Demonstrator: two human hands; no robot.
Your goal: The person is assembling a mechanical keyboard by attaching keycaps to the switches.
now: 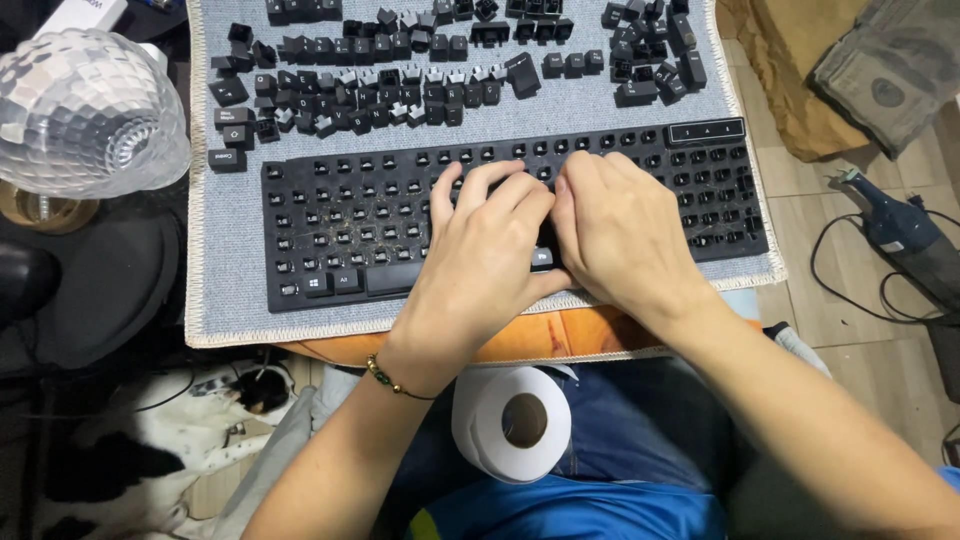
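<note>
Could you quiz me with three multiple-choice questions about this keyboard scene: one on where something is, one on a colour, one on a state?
1. Where do the loose keycaps lie?
A. On the mat beyond the keyboard
B. On the person's lap
C. On the floor

2. What colour is the paper roll?
A. Black
B. White
C. Orange

3. What state is the keyboard in?
A. All keys fitted
B. Most keycaps off
C. Snapped in two

Answers: A, they sit in rows on the grey mat; B, it is plainly white; C is wrong, B holds, since bare switches show around the left hand and right hand.

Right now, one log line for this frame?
left hand: on keyboard | right hand: on keyboard, touching left | removed keycaps: on mat | paper roll: on lap
</note>
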